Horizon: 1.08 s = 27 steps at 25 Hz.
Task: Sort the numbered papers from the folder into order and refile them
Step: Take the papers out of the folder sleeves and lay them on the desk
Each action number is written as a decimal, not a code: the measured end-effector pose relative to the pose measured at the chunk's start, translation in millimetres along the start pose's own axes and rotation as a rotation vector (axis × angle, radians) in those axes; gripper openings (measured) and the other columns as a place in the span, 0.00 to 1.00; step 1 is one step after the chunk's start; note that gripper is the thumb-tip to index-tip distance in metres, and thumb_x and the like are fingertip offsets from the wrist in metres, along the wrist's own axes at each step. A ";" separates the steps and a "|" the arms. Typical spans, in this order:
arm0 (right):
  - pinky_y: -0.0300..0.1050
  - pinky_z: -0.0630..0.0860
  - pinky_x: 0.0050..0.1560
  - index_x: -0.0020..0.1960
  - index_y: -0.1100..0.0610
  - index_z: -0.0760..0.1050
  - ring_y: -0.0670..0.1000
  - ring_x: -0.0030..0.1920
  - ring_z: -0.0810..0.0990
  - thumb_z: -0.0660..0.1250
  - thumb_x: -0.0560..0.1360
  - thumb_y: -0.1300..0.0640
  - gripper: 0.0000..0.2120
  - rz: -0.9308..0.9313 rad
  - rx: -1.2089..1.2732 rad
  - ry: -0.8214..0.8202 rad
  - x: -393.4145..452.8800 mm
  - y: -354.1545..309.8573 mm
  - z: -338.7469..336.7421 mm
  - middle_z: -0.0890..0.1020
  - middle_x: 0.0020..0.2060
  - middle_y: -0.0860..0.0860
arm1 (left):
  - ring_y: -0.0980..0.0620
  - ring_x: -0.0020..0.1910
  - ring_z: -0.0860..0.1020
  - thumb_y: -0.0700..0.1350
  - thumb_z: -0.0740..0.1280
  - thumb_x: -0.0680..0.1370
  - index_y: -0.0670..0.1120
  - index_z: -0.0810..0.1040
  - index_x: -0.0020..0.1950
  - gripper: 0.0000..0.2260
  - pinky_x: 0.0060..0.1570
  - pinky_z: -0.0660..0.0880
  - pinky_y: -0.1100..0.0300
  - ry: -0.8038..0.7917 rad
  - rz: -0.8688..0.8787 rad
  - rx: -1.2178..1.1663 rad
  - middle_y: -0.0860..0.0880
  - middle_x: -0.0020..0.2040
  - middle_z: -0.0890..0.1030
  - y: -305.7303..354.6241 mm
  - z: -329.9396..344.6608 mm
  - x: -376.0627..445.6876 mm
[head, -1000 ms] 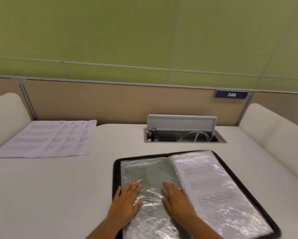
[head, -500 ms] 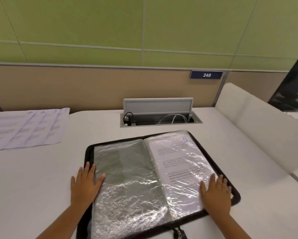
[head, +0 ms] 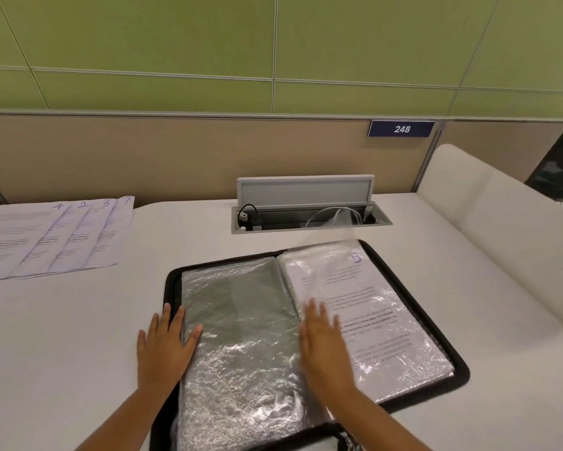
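A black zip folder (head: 459,362) lies open on the white desk, its clear plastic sleeves spread to both sides. The left sleeve (head: 241,320) looks empty. The right sleeve holds a printed paper marked 5 (head: 371,307). My left hand (head: 164,349) rests flat, fingers straight, on the folder's left edge. My right hand (head: 322,340) is flat with straight fingers near the spine, and a clear sleeve (head: 325,239) is lifted and blurred above it. Fanned papers marked 4, 2, 3 and one more (head: 55,239) lie at the far left.
An open cable box (head: 309,216) with a raised grey lid and wires sits in the desk behind the folder. A beige partition with a 248 sign (head: 401,128) runs along the back. A white padded divider (head: 501,229) bounds the right side.
My right hand moved from the folder's lower right corner to the spine, and a clear sleeve rose on the right. My left hand stayed on the left edge.
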State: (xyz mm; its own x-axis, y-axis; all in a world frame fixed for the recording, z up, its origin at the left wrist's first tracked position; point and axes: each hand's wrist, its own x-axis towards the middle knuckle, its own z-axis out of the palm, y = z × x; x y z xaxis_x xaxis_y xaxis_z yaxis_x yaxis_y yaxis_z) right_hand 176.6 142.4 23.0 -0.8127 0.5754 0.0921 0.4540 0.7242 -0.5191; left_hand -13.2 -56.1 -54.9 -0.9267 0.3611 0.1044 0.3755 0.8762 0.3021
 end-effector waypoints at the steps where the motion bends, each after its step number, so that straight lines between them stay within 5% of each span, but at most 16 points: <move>1: 0.52 0.47 0.75 0.73 0.44 0.43 0.50 0.75 0.45 0.30 0.75 0.38 0.28 -0.041 0.058 -0.066 -4.0 -19.4 8.2 0.49 0.74 0.45 | 0.45 0.75 0.54 0.67 0.44 0.74 0.51 0.58 0.76 0.34 0.71 0.49 0.44 0.005 -0.002 -0.003 0.48 0.77 0.55 0.3 -1.2 0.0; 5: 0.42 0.28 0.67 0.72 0.44 0.40 0.44 0.71 0.38 0.23 0.62 0.35 0.40 -0.270 0.072 -0.353 -25.8 -68.5 36.7 0.46 0.74 0.43 | 0.45 0.75 0.55 0.67 0.43 0.74 0.51 0.59 0.75 0.34 0.70 0.51 0.44 0.003 0.006 0.009 0.49 0.76 0.56 1.3 -0.3 0.3; 8: 0.41 0.24 0.65 0.76 0.50 0.51 0.44 0.75 0.49 0.27 0.65 0.34 0.45 -0.441 0.081 -0.533 -34.5 -74.0 51.9 0.60 0.75 0.49 | 0.42 0.71 0.64 0.64 0.46 0.74 0.47 0.66 0.72 0.33 0.66 0.60 0.40 -0.038 0.013 0.051 0.45 0.73 0.65 -0.4 -0.1 0.3; 11: 0.44 0.29 0.69 0.70 0.45 0.66 0.38 0.72 0.50 0.40 0.75 0.35 0.32 -0.438 0.265 -0.539 -28.8 -74.4 41.6 0.64 0.71 0.41 | 0.36 0.60 0.75 0.48 0.62 0.71 0.40 0.74 0.65 0.24 0.53 0.72 0.35 -0.025 0.046 0.045 0.42 0.67 0.71 0.0 -5.3 -1.9; 13: 0.44 0.44 0.73 0.64 0.35 0.66 0.37 0.71 0.51 0.53 0.79 0.42 0.15 -0.275 0.447 -0.428 -5.7 -69.2 32.2 0.67 0.67 0.35 | 0.37 0.59 0.76 0.47 0.54 0.74 0.41 0.74 0.65 0.23 0.50 0.73 0.35 -0.013 0.049 0.030 0.41 0.65 0.73 0.2 -7.0 -3.6; 14: 0.42 0.57 0.72 0.60 0.32 0.66 0.36 0.69 0.58 0.57 0.79 0.46 0.13 -0.227 0.512 -0.347 12.1 -60.9 28.6 0.72 0.63 0.36 | 0.37 0.60 0.76 0.49 0.49 0.78 0.43 0.74 0.66 0.23 0.51 0.73 0.36 -0.014 0.043 0.026 0.41 0.65 0.74 0.4 -8.3 -4.7; 16: 0.37 0.67 0.66 0.61 0.34 0.65 0.35 0.57 0.72 0.61 0.79 0.55 0.18 -0.219 0.380 -0.167 58.6 -37.1 20.1 0.76 0.58 0.41 | 0.38 0.61 0.75 0.57 0.40 0.81 0.44 0.73 0.67 0.30 0.53 0.71 0.38 -0.016 0.028 0.036 0.41 0.66 0.74 -0.9 -6.1 -4.6; 19: 0.50 0.47 0.75 0.71 0.49 0.64 0.46 0.67 0.70 0.61 0.79 0.57 0.22 -0.164 -0.050 -0.054 129.3 5.8 6.7 0.73 0.66 0.48 | 0.39 0.64 0.73 0.62 0.40 0.79 0.45 0.72 0.68 0.32 0.57 0.70 0.39 -0.024 0.022 0.043 0.42 0.67 0.72 -0.9 -6.0 -2.9; 23: 0.57 0.40 0.73 0.76 0.51 0.54 0.51 0.75 0.57 0.53 0.82 0.55 0.23 -0.134 -0.395 -0.122 175.7 46.4 -8.1 0.65 0.72 0.51 | 0.39 0.63 0.74 0.61 0.43 0.80 0.45 0.72 0.68 0.30 0.55 0.71 0.39 -0.025 0.010 0.043 0.42 0.67 0.73 -1.5 -8.5 -3.8; 27: 0.58 0.38 0.73 0.73 0.48 0.61 0.51 0.67 0.69 0.55 0.81 0.55 0.21 -0.195 -0.570 -0.154 179.4 59.8 -11.0 0.76 0.63 0.49 | 0.38 0.61 0.75 0.61 0.38 0.80 0.45 0.73 0.67 0.33 0.54 0.72 0.40 -0.017 0.001 0.035 0.41 0.66 0.74 0.3 -11.1 -5.0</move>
State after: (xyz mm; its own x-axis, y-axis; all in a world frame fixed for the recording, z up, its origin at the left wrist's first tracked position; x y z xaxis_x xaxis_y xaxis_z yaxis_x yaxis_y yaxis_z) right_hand 62.0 293.1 17.9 -0.9244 0.3813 -0.0058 0.3809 0.9240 0.0345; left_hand -8.6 -61.2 -44.9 -0.9258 0.3674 0.0890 0.3775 0.8863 0.2682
